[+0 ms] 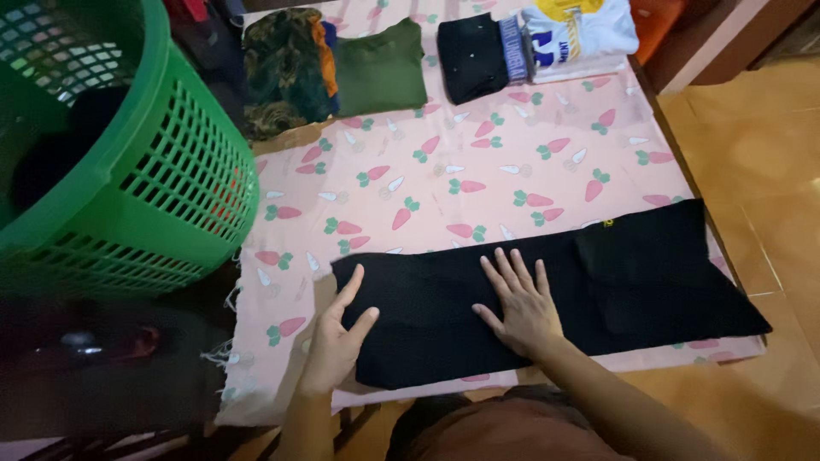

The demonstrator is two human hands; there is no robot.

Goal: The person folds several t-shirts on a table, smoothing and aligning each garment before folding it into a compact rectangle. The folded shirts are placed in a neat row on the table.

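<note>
A black garment lies folded into a long strip across the near edge of a pink sheet printed with carrots. My right hand rests flat on the middle of the garment, fingers spread. At the garment's left end my left hand has its thumb and fingers around the corner, pinching the cloth edge.
A green plastic laundry basket with dark clothes inside stands at the left. Folded clothes lie along the far edge: a camouflage piece, a green shirt, a black piece and a white printed shirt. Orange tiled floor at right.
</note>
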